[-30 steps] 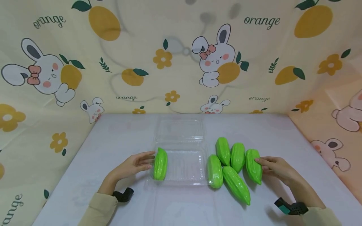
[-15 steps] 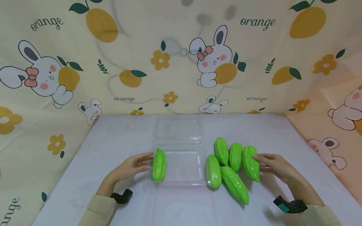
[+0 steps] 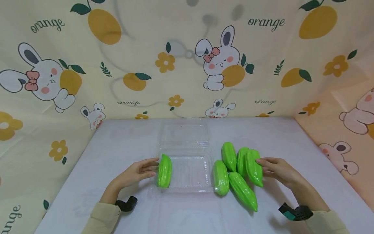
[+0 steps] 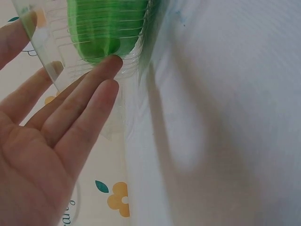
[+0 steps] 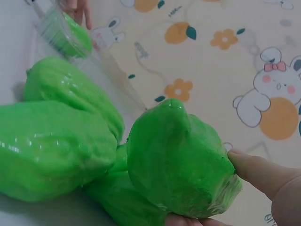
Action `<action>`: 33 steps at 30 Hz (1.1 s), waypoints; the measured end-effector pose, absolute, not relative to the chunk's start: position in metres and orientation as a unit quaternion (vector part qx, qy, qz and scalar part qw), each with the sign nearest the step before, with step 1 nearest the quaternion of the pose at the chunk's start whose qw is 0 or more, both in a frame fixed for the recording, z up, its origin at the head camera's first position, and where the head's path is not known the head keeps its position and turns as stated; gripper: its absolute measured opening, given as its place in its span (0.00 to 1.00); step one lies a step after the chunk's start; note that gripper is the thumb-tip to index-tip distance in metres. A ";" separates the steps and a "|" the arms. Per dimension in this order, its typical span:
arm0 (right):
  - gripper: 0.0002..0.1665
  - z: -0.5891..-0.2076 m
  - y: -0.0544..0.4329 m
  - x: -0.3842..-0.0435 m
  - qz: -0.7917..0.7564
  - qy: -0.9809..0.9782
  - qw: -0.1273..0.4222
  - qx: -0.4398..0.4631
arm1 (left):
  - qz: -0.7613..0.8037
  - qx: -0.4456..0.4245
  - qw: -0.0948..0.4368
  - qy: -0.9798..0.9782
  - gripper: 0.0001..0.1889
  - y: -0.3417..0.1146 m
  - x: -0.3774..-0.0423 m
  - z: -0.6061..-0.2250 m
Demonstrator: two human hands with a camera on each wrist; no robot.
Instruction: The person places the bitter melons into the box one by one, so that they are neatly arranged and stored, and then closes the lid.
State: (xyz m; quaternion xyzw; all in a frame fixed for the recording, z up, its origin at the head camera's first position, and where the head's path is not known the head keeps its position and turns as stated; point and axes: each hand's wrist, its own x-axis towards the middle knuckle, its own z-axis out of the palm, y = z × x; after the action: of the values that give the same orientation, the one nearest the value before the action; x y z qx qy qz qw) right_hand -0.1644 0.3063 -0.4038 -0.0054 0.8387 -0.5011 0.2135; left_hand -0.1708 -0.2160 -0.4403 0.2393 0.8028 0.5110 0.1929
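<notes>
My right hand [image 3: 279,170] pinches a glossy green ridged fruit [image 3: 253,168], pointed at its lower end, between thumb and fingers. In the right wrist view this fruit [image 5: 176,155] fills the middle, with the thumb on its side and fingertips below. It overlaps another green fruit [image 3: 242,162] in the head view. A clear plastic clamshell box [image 3: 191,172] lies open, with one green fruit [image 3: 165,171] along its left side. Beside the left wall, my left hand [image 3: 137,172] has its fingers extended. In the left wrist view, its fingertips [image 4: 111,66] are at the box wall.
More green fruits lie right of the box: one [image 3: 221,177] against its right edge, another [image 3: 229,156] behind, and a long one [image 3: 243,191] in front. The box lid [image 3: 184,134] extends backward. A printed cloth [image 3: 187,65] hangs behind the white table [image 3: 128,136].
My right hand has lifted the pinched fruit slightly and carried it leftward, over the neighbouring fruit. The left hand and the box have stayed in place; the head view has shifted a little.
</notes>
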 end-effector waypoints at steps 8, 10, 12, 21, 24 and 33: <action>0.41 -0.402 0.297 -0.164 -0.507 0.834 0.217 -0.014 | 0.508 0.239 0.192 0.805 0.34 -0.216 -0.170 -0.440; 0.41 -0.402 0.294 -0.164 -0.508 0.834 0.216 -0.019 | 0.509 0.237 0.193 0.805 0.34 -0.216 -0.170 -0.440; 0.40 -0.402 0.291 -0.164 -0.512 0.832 0.215 -0.024 | 0.507 0.241 0.192 0.805 0.34 -0.216 -0.170 -0.439; 0.40 -0.404 0.276 -0.165 -0.529 0.819 0.221 -0.025 | 0.504 0.255 0.188 0.803 0.33 -0.218 -0.171 -0.440; 0.40 -0.403 0.271 -0.165 -0.530 0.817 0.226 -0.018 | 0.507 0.250 0.194 0.802 0.33 -0.217 -0.171 -0.440; 0.39 -0.399 0.257 -0.166 -0.525 0.819 0.230 -0.015 | 0.503 0.250 0.191 0.805 0.33 -0.218 -0.171 -0.440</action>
State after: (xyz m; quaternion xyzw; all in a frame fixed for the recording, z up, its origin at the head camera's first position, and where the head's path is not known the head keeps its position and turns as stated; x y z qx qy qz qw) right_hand -0.1659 0.2568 -0.3994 -0.0152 0.8194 -0.5250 0.2298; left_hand -0.1713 -0.2177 -0.4397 0.2499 0.8049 0.5030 0.1914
